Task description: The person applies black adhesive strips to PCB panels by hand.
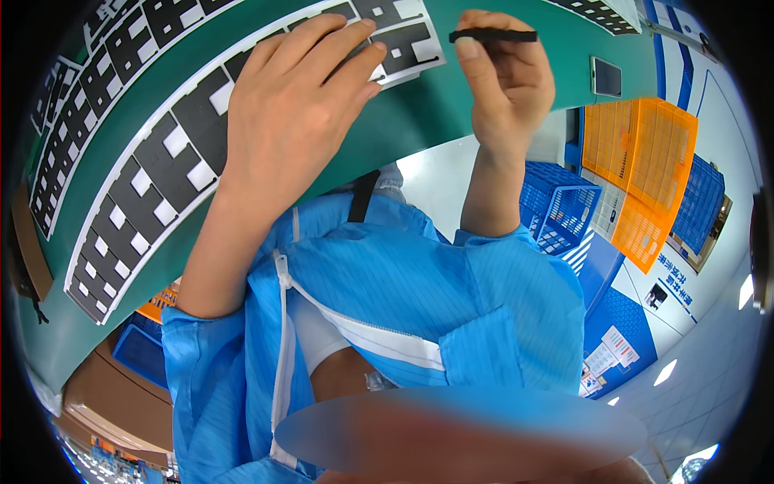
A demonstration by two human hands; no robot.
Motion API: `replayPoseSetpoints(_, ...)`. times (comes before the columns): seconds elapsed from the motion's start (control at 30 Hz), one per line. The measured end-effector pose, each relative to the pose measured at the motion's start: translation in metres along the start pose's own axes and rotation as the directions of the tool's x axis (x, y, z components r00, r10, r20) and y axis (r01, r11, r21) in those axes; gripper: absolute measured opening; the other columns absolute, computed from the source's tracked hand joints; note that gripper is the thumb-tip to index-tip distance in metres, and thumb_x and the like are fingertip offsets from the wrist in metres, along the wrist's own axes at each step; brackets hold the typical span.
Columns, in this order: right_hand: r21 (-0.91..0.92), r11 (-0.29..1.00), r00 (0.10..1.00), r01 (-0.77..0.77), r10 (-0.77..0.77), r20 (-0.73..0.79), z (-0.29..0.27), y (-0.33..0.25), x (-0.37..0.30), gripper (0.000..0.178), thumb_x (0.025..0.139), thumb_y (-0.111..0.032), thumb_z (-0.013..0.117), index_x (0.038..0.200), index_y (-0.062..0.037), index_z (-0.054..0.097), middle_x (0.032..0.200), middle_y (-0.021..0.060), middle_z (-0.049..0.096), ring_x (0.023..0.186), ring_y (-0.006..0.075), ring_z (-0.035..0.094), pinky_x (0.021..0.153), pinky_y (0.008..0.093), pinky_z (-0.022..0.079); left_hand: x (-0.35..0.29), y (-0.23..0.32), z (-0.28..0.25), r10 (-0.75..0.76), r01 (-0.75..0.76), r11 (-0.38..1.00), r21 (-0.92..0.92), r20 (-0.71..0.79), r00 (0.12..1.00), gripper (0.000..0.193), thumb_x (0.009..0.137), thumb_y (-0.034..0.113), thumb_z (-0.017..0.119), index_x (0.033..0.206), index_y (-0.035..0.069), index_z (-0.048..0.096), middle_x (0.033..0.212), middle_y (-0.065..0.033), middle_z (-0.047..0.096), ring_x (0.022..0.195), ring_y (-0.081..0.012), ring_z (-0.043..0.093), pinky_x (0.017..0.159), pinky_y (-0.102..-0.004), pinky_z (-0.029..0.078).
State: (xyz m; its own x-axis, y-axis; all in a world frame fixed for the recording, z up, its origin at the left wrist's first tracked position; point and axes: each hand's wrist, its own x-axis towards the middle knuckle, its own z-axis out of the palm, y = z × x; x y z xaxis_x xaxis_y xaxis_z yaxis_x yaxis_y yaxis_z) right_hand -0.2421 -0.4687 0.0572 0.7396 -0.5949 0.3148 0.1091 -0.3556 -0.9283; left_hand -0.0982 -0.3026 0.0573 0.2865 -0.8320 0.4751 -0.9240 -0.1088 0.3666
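A long white sheet (121, 211) bearing rows of black angular pieces lies across the green table. My left hand (294, 113) rests over the sheet toward its right part, fingers stretched out and lying flat. Beyond the sheet's right end, my right hand (516, 89) is raised and closed, pinching a thin black strip (508, 35) between thumb and fingers. The strip is held roughly level, and both of its ends show. Part of the sheet is hidden under my left hand.
More white sheets with black pieces (97, 89) lie at the far left, and another (601, 14) at the far right. A phone-like dark device (606, 77) lies near the green table's (435, 109) right end. Orange crates (645, 161) and a blue crate (556, 206) stand at the right.
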Motion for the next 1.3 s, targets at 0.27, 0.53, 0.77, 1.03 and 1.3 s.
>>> replayPoseSetpoints(0.27, -0.191, 0.981, 1.000, -0.023, 0.026, 0.014, 0.029, -0.023, 0.012, 0.021, 0.090, 0.004, 0.072, 0.110, 0.0002, 0.065, 0.092, 0.0028, 0.066, 0.080, 0.0080, 0.056, 0.074, 0.0227, 0.047, -0.018, -0.002, -0.034, -0.044, 0.041, 0.995, -0.086, -0.031, 0.999, 0.035, 0.083, 0.012, 0.079, 0.117, 0.005, 0.074, 0.130, -0.0053, 0.070, 0.123, -0.0272, 0.064, 0.099, -0.0379, 0.052)
replayPoseSetpoints(0.53, -0.303, 0.949, 0.972, -0.088, 0.149, 0.183, 0.062, -0.026, 0.030, 0.019, 0.091, 0.001, 0.072, 0.108, -0.0026, 0.065, 0.073, 0.0036, 0.058, 0.062, 0.0092, 0.054, 0.058, 0.0249, 0.045, -0.037, -0.017, -0.032, -0.091, 0.090, 0.996, -0.009, -0.046, 0.995, 0.035, 0.076, 0.016, 0.082, 0.109, 0.004, 0.075, 0.123, -0.0064, 0.072, 0.118, -0.0256, 0.066, 0.096, -0.0369, 0.052)
replayPoseSetpoints(0.77, -0.331, 0.856, 0.905, 0.397, -0.306, 0.294, 0.069, -0.010, 0.036, 0.021, 0.088, 0.002, 0.071, 0.108, -0.0017, 0.064, 0.084, 0.0093, 0.061, 0.067, 0.0177, 0.059, 0.060, 0.0300, 0.049, -0.037, -0.018, -0.030, -0.090, 0.086, 0.995, -0.053, -0.077, 0.993, 0.037, 0.076, 0.017, 0.082, 0.109, 0.004, 0.074, 0.122, -0.0067, 0.071, 0.118, -0.0262, 0.066, 0.096, -0.0378, 0.052)
replayPoseSetpoints(1.03, 0.031, 0.992, 0.992, -0.122, 0.121, 0.036, 0.060, -0.014, 0.031, 0.013, 0.096, 0.003, 0.067, 0.108, -0.0009, 0.062, 0.088, -0.0030, 0.059, 0.077, 0.0018, 0.053, 0.065, 0.0185, 0.043, -0.035, -0.018, -0.027, -0.117, 0.110, 0.991, -0.075, -0.093, 0.989, 0.037, 0.075, 0.017, 0.083, 0.108, 0.004, 0.075, 0.121, -0.0064, 0.072, 0.118, -0.0254, 0.066, 0.097, -0.0383, 0.052)
replayPoseSetpoints(1.3, -0.302, 0.932, 0.943, 0.201, -0.102, 0.316, 0.040, -0.018, 0.013, 0.023, 0.088, -0.002, 0.078, 0.110, -0.0037, 0.072, 0.094, 0.0011, 0.070, 0.077, 0.0070, 0.060, 0.070, 0.0205, 0.050, -0.038, -0.018, -0.027, -0.134, 0.128, 0.989, -0.069, -0.088, 0.987, 0.038, 0.074, 0.017, 0.084, 0.109, 0.006, 0.075, 0.122, -0.0049, 0.072, 0.119, -0.0246, 0.065, 0.098, -0.0376, 0.052)
